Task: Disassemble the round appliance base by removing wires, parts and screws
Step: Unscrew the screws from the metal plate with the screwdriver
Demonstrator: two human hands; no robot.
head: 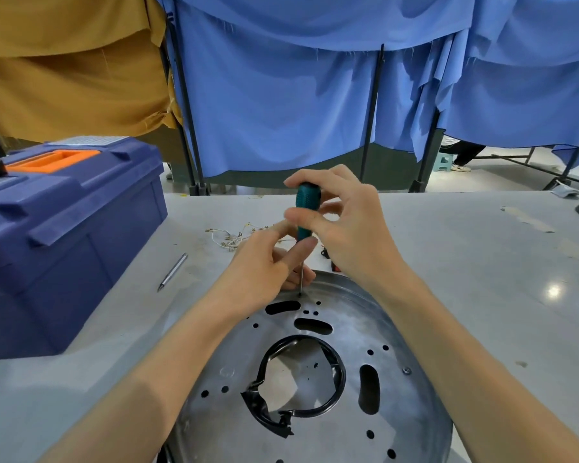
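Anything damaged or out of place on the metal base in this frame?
Yes. The black ring lining the central opening of the round base is torn and crumpled at its lower left, with a ragged flap sticking out.

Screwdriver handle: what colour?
The handle is teal, shown best in the head view.

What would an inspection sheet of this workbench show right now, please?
Surface: grey table, scuffed.
Job's things: round metal base, torn black ring at its centre, one screw at right; screwdriver tip on its far edge.
Clutter: blue toolbox, loose metal bit.
Hands: right hand grips the handle; left hand steadies the shaft.
Cables: loose wires behind the hands.
Surroundings: blue curtains, mustard curtain.
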